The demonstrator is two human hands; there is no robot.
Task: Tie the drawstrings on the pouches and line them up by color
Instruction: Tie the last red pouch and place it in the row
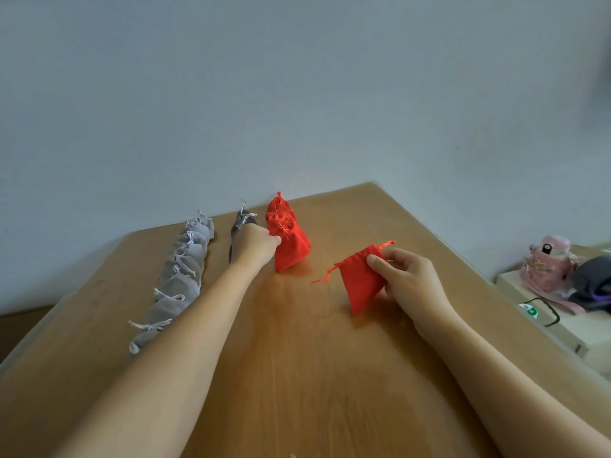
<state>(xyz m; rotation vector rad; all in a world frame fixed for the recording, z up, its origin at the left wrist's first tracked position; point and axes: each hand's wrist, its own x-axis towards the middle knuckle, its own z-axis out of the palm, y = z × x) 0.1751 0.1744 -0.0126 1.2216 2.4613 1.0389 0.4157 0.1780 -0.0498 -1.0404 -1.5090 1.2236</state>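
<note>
Head view. On a wooden worktop (pixel 297 375) three lines of drawstring pouches run away from the viewer: light grey pouches (pixel 185 269) at left, dark grey pouches (pixel 239 224) partly hidden behind the left forearm, and a row of red pouches (pixel 291 246) at centre, their necks gathered. The left hand (pixel 256 246) reaches to the nearest pouch of the red row, with curled fingertips at its neck. Whether its grip closes on the cloth cannot be told. The right hand (pixel 406 279) holds a loose red pouch (pixel 358 282) to the right of the row, apart from it. The grip pinches it near the neck, thumb (pixel 375 262) in front, drawstring ends (pixel 325 276) trailing at both sides. Off the worktop at right, a pink item (pixel 545 262) rests on a pale cabinet (pixel 562 328).
</note>
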